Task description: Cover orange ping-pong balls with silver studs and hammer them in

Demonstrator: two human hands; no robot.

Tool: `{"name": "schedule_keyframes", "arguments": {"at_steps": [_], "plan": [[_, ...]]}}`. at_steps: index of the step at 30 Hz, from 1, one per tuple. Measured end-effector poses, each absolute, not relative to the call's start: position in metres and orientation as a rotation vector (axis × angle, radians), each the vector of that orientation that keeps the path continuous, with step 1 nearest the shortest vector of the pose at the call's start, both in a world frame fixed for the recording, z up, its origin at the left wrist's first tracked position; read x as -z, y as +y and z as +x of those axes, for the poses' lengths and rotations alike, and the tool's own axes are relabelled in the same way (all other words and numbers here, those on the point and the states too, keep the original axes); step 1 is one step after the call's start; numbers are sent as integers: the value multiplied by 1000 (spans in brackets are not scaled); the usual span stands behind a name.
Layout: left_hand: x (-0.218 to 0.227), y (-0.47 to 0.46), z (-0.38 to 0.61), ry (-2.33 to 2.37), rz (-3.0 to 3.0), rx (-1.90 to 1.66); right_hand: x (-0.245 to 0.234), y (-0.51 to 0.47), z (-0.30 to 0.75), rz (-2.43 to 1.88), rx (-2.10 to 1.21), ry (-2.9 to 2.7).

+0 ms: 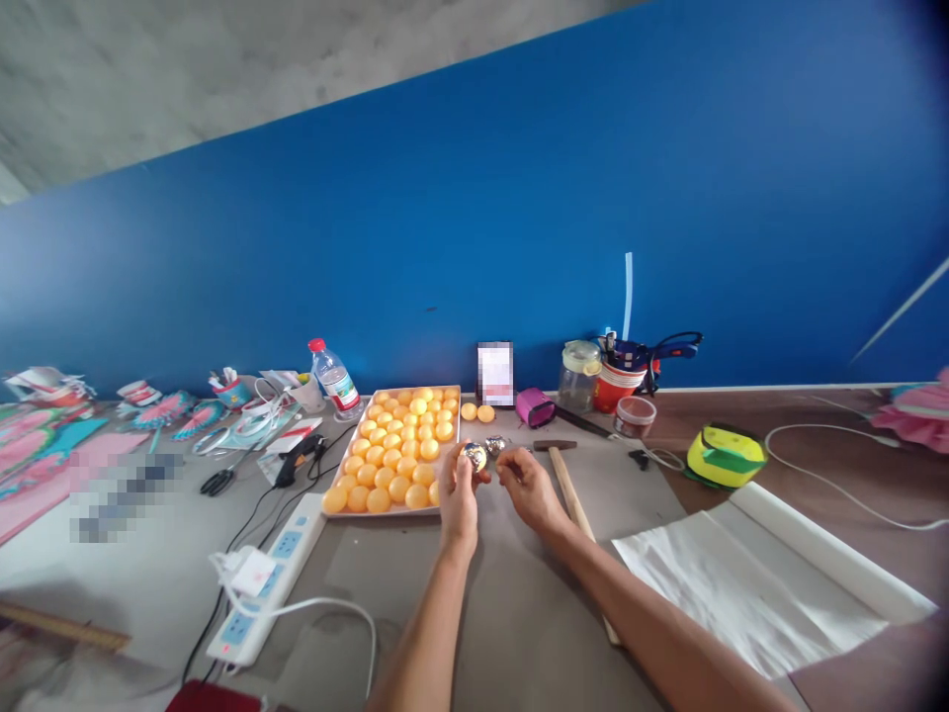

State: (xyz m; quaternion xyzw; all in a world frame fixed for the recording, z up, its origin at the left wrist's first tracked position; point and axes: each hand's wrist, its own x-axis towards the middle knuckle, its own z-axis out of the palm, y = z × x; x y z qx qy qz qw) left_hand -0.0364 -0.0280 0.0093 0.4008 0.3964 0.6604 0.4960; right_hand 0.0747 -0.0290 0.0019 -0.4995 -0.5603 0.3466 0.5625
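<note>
My left hand [459,499] is closed round a small shiny round silver object [475,456], held up between thumb and fingers; its exact kind is unclear. Just to the right, my right hand [529,487] has its fingers pinched together close to the silver object, and whatever they hold is hidden or too small to name. More crumpled-looking shiny silver pieces [495,445] lie on the table behind the hands. Left of my hands, a shallow box [461,415] holds many orange ping-pong balls [398,489], and two more balls [485,413] sit outside it.
A hammer [570,485] lies beside my right forearm, with a white sheet roll [771,574] further right. At left are a power strip [286,544], cables, scissors [217,482] and a water bottle [333,381]. A glass jar [579,381] and red tub [618,388] stand behind.
</note>
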Motion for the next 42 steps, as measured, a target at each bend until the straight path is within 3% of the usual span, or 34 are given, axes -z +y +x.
{"name": "schedule_keyframes", "arguments": {"at_steps": [13,42], "plan": [[0,-26,-34,830,969,-1366,-21,-25,89,-753,-1386,-954],[3,-26,-37,802,1075,-1361,-14,-23,92,-784,-1467,-1078]]}}
